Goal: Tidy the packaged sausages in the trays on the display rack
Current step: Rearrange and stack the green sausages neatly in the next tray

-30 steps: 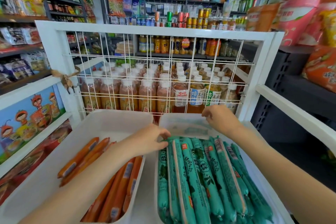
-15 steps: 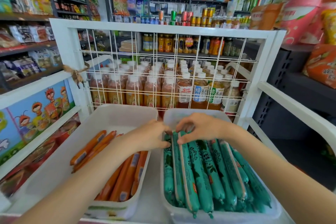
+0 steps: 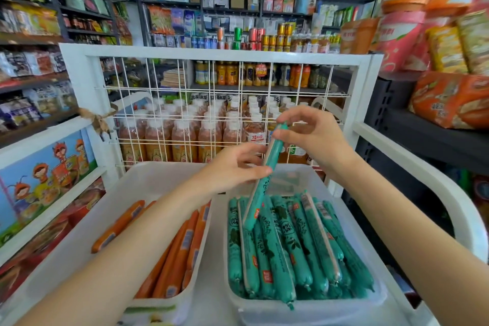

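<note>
Partly hidden—green sausage pinched by both hands—left, right.

From my remote seat, my left forearm hides part of the orange sausages; the left tray is cut off at the frame's bottom edge (shelf labels too blurred to read), bottles half-veiled behind the wire grid.
</note>
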The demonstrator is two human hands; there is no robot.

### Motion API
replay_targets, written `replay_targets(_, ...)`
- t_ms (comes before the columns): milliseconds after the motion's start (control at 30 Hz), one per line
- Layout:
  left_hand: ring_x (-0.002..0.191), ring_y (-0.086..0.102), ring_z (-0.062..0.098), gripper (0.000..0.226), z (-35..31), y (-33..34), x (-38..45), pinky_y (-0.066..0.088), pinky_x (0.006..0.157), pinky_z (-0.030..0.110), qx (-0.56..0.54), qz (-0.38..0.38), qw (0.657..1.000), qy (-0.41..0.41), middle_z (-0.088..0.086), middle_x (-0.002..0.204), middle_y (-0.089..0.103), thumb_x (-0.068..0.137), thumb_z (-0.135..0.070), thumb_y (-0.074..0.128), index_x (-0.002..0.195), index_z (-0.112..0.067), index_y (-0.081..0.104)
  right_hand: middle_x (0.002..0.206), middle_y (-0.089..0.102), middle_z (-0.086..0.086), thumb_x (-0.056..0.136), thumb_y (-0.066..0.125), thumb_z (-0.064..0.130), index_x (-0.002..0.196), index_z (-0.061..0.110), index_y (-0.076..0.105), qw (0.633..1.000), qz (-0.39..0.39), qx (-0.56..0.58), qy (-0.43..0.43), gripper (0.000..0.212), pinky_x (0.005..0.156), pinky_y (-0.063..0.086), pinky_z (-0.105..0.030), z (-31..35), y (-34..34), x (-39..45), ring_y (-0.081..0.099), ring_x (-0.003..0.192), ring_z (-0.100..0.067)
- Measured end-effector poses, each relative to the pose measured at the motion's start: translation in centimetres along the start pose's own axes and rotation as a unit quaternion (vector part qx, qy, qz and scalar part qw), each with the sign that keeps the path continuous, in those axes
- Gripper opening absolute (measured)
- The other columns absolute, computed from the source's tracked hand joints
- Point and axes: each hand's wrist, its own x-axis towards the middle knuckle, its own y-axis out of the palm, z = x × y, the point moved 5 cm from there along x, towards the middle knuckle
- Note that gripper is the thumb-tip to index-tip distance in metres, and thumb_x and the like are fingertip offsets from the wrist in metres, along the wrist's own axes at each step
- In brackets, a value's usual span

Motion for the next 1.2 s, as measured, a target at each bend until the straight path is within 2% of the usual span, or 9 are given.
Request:
replay_targets(67, 0.104, 0.058, 0.010, 0.039, -0.7, 0.1, 0.0, 0.048, 0.085, 0.015, 0.044, 0.009, 0.998, 0.038, -0.003, 0.116, 0.060, 0.085, -0.016, 0.063, 0.119, -0.029, 0.050, 0.091, 0.058, -0.001, 0.075, 0.072, 0.004, 0.086, 0.019, 0.062, 1.000, 0.004, -0.007, -0.024, 0.021, 0.063, 0.054, -0.020, 0.6, -0.1, -0.3, 0.062, 0.074, -0.011)
replay_targets(267, 0.101, 0.057, 0.004, 0.049, -1.4, -1.1, -0.6, 0.049, 0.090, 0.028, 0.140, -0.055, 0.983, 0.105, -0.016, 0.115, 0.055, 0.085, -0.015, 0.061, 0.122, -0.039, 0.040, 0.083, 0.071, 0.001, 0.090, 0.052, 0.007, 0.083, 0.007, 0.067, 0.981, 0.073, 0.178, 0.040, 0.017, 0.073, 0.054, -0.023, 0.8, -0.2, -0.6, 0.067, 0.081, -0.012)
replay_targets(467, 0.101, 0.055, 0.009, 0.050, -2.1, -1.6, -1.4, 0.044, 0.087, 0.022, 0.282, -0.131, 0.937, 0.162, -0.002, 0.117, 0.059, 0.087, -0.019, 0.060, 0.134, -0.025, 0.044, 0.087, 0.071, -0.005, 0.087, 0.054, 0.010, 0.088, 0.004, 0.068, 0.971, 0.114, 0.197, 0.076, 0.015, 0.074, 0.055, -0.022, 0.5, 0.1, -0.5, 0.067, 0.083, -0.015)
replay_targets(733, 0.098, 0.054, 0.007, 0.052, -1.6, -1.6, -1.1, 0.041, 0.082, 0.018, 0.292, -0.137, 0.932, 0.163, -0.010, 0.109, 0.056, 0.088, -0.020, 0.059, 0.136, -0.028, 0.042, 0.085, 0.073, -0.008, 0.078, 0.059, 0.007, 0.074, 0.006, 0.073, 0.960, 0.104, 0.238, 0.102, 0.015, 0.072, 0.056, -0.024, 0.0, 0.1, -0.6, 0.069, 0.082, -0.018)
replay_targets(833, 0.101, 0.055, 0.006, 0.051, -1.7, -1.4, -0.8, 0.044, 0.087, 0.022, 0.292, -0.128, 0.934, 0.159, -0.008, 0.115, 0.058, 0.088, -0.020, 0.059, 0.135, -0.026, 0.043, 0.087, 0.072, -0.010, 0.084, 0.055, 0.002, 0.086, -0.001, 0.068, 0.961, 0.084, 0.245, 0.101, 0.014, 0.072, 0.056, -0.023, -0.3, -0.1, -0.6, 0.069, 0.082, -0.018)
replay_targets(933, 0.099, 0.058, 0.006, 0.044, -1.8, -2.0, -0.1, 0.049, 0.084, 0.021, 0.204, -0.131, 0.964, 0.109, -0.010, 0.115, 0.059, 0.087, -0.018, 0.059, 0.130, -0.019, 0.049, 0.097, 0.070, -0.008, 0.086, 0.056, 0.003, 0.104, 0.004, 0.063, 0.972, 0.042, 0.213, 0.090, 0.019, 0.082, 0.055, -0.025, -0.6, -0.6, -0.6, 0.068, 0.089, -0.017)
replay_targets(1000, 0.092, 0.063, 0.011, 0.034, -1.4, -3.4, 0.6, 0.054, 0.072, 0.019, 0.060, -0.170, 0.982, 0.049, -0.004, 0.106, 0.063, 0.088, -0.015, 0.057, 0.121, -0.013, 0.055, 0.103, 0.066, 0.000, 0.083, 0.063, 0.009, 0.113, 0.018, 0.058, 0.997, 0.073, -0.004, 0.037, 0.031, 0.086, 0.054, -0.027, -0.3, -0.4, -1.1, 0.067, 0.091, -0.012)
replay_targets(1100, 0.084, 0.066, 0.011, 0.023, 0.0, -4.8, 1.3, 0.056, 0.062, 0.018, -0.170, -0.217, 0.960, -0.044, 0.000, 0.095, 0.066, 0.089, -0.015, 0.056, 0.112, -0.012, 0.059, 0.110, 0.059, 0.004, 0.078, 0.070, 0.011, 0.124, 0.036, 0.041, 0.966, 0.211, -0.148, 0.001, 0.060, 0.086, 0.053, -0.025, -0.8, 2.0, -2.6, 0.063, 0.093, -0.008)
replay_targets(1200, 0.077, 0.067, 0.011, 0.018, 0.7, -5.0, 1.6, 0.056, 0.061, 0.020, -0.259, -0.223, 0.936, -0.079, 0.002, 0.089, 0.068, 0.089, -0.014, 0.058, 0.106, -0.012, 0.061, 0.101, 0.057, 0.012, 0.076, 0.074, 0.014, 0.131, 0.034, 0.039, 0.957, 0.229, -0.174, -0.037, 0.067, 0.086, 0.050, -0.016, -0.9, 3.4, -3.4, 0.062, 0.090, -0.005)
